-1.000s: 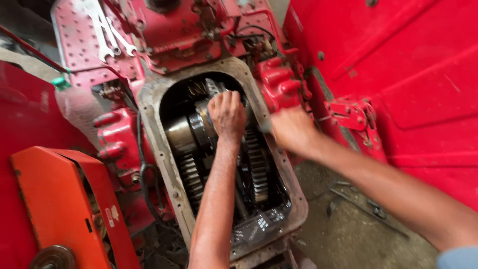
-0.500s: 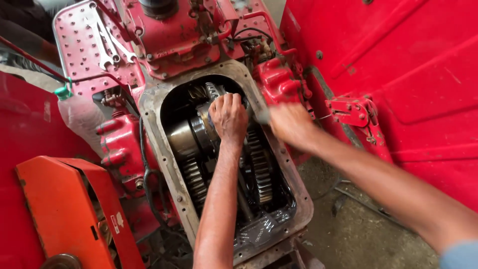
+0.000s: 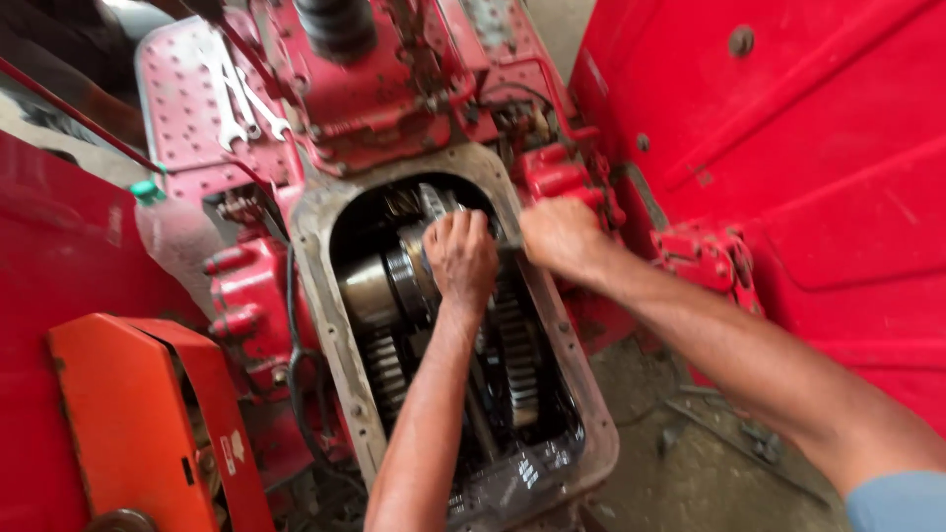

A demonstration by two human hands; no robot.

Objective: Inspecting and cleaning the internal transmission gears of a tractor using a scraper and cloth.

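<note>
Reaching down into the open gearbox housing (image 3: pixel 325 296) with the left hand (image 3: pixel 460 258), fingers curled shut over the top of a metal gear cluster (image 3: pixel 394 286) sitting on its shaft just below the knuckles. Resting the right hand (image 3: pixel 560 234) on the housing's far rim, just beside the left hand, fingers closed around something thin and dark that is too blurred to name. Showing more toothed gears (image 3: pixel 514 350) deeper in the housing, directly under the left forearm, with oily residue pooling at the near end. Lying well beyond both hands, on a studded red footplate (image 3: pixel 187 89), are a few wrenches (image 3: pixel 241 99). Standing just past the right hand are red cast brackets (image 3: pixel 557 177) and hoses. Rising to the right of the right arm, a broad red fender (image 3: pixel 788 148). Sitting to the left of the left forearm, near the bottom corner, an orange cover (image 3: pixel 128 414).
</note>
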